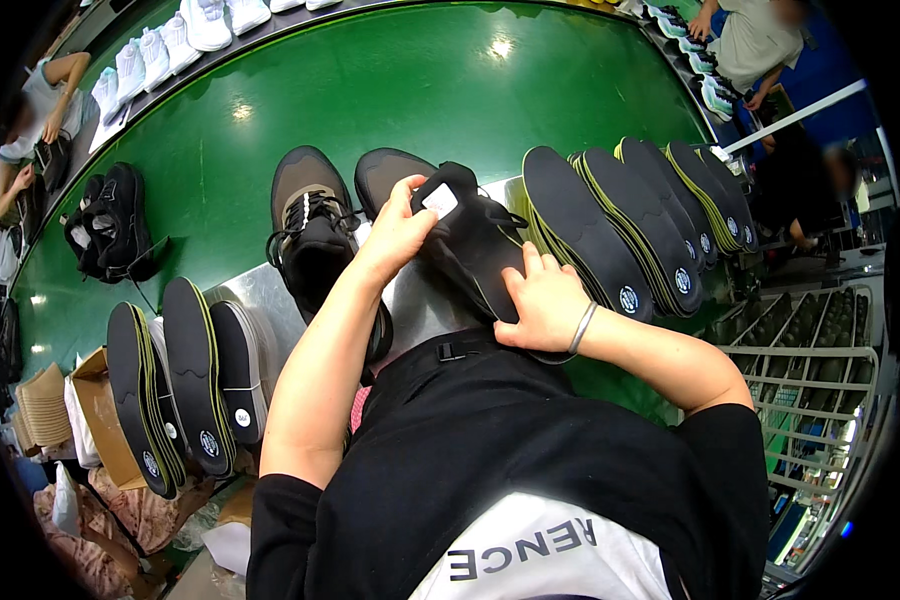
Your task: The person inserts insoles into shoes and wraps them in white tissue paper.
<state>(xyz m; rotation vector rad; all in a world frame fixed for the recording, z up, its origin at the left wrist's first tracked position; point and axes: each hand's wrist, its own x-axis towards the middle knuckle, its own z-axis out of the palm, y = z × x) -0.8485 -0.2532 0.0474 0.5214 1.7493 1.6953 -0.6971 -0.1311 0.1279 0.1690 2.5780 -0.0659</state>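
Note:
My left hand point(398, 232) is closed on the tongue point(457, 190) of a dark shoe, pulling it up; a white label shows on it. The shoe's brown and black toe point(388, 172) points away from me. In my right hand point(547, 303) is a black insole point(492, 262), gripped near its rear end, its front reaching toward the shoe's opening. How far it lies inside is hidden. Just left stands the matching brown and black laced shoe point(310, 220), upright on a metal surface point(407, 305).
Stacks of black insoles with yellow-green edges point(585, 235) stand to the right, more stacks point(198, 375) to the left. Black shoes point(110, 222) sit on the green table point(420, 85). White shoes point(175, 45) line the far edge. A wire rack point(805, 385) stands right; other people work nearby.

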